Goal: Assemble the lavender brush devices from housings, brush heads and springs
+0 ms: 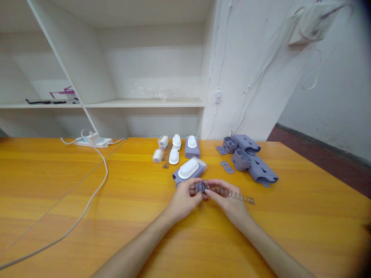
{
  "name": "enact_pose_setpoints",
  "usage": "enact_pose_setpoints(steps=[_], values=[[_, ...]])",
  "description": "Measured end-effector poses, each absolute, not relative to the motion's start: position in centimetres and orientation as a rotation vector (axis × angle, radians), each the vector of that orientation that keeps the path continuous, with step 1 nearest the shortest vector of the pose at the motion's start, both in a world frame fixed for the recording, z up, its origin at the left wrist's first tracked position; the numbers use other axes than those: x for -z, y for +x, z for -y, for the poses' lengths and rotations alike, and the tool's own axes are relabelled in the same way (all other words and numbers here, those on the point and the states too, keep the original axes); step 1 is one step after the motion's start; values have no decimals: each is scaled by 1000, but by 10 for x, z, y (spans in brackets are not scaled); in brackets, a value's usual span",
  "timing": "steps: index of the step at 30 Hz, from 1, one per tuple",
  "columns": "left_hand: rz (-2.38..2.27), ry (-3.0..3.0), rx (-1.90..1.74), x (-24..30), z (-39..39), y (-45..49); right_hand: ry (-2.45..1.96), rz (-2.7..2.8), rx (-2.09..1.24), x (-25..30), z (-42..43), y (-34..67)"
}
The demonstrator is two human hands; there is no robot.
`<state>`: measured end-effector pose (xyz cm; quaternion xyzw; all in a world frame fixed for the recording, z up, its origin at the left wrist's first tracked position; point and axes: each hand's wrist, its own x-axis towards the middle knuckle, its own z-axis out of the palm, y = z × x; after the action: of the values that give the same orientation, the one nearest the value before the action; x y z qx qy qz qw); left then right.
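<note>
Both the left hand (184, 196) and the right hand (228, 199) are nearly closed: the left grips a small grey-purple part (199, 188), the right a coil spring (242, 197) trailing right above the table (72, 185). Just beyond lies a grey-purple case (177, 178) bearing a white oval piece (188, 168); farther left, more springs (166, 156); farther right, grey-purple shells (262, 168).

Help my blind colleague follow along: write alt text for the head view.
A person's left hand holds a small grey-purple part and the right hand a long coil spring, above an orange-brown table. Beyond them lie white plastic pieces, with grey-purple casings to the right.
</note>
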<state>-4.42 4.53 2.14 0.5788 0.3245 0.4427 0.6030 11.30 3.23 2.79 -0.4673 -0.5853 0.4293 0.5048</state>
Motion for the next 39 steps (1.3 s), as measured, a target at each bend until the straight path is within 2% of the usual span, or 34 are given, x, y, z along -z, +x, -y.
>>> enact_pose_setpoints(steps=[16, 23, 28, 33, 39], values=[[-811, 1262, -1037, -21, -48, -47, -1075, 1601, -949, -29, -29, 117], [-863, 1261, -1051, -21, -51, -46, -1215, 1692, -545, -24, -32, 109], [-837, 1250, -1015, -20, -52, -47, -1241, 1722, -460, -20, -34, 111], [-820, 1252, -971, -22, -51, -48, -1209, 1745, -487, -25, -31, 111], [-850, 1155, -1094, -18, -53, -49, -1271, 1745, -568, -23, -31, 113]])
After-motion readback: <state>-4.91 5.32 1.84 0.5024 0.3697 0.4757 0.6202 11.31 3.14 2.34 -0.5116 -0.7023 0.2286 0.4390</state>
